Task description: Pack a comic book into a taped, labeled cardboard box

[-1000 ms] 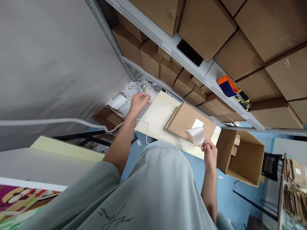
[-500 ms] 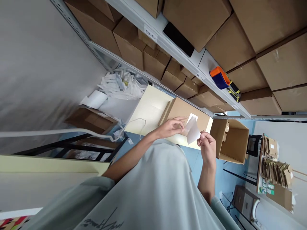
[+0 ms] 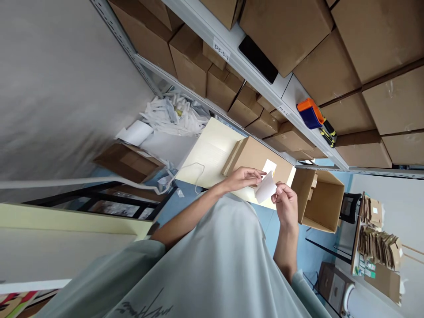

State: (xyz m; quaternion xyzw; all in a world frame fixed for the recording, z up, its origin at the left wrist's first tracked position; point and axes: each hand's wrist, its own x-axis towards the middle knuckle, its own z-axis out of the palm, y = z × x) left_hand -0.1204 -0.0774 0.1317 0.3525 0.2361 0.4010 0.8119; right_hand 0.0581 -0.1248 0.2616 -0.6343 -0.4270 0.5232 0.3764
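Observation:
Both my hands hold a small white paper label point(image 3: 266, 190) above the near edge of a pale table point(image 3: 208, 152). My left hand point(image 3: 243, 177) pinches its upper edge with fingers closed. My right hand point(image 3: 286, 204) grips its lower right corner, fingers curled. Just behind the label lies a closed brown cardboard box point(image 3: 253, 155) with a white sticker point(image 3: 269, 166) on its top.
An open empty carton point(image 3: 323, 201) stands right of the table. A heap of white paper scraps point(image 3: 170, 117) and a paper roll point(image 3: 135, 132) lie at the left. Metal shelving point(image 3: 265, 90) holds many brown boxes, a black phone point(image 3: 258, 59) and an orange-blue tape dispenser point(image 3: 310, 113).
My left hand came back from the paper heap at the left and took hold of the label that my right hand was holding. The view shifted slightly.

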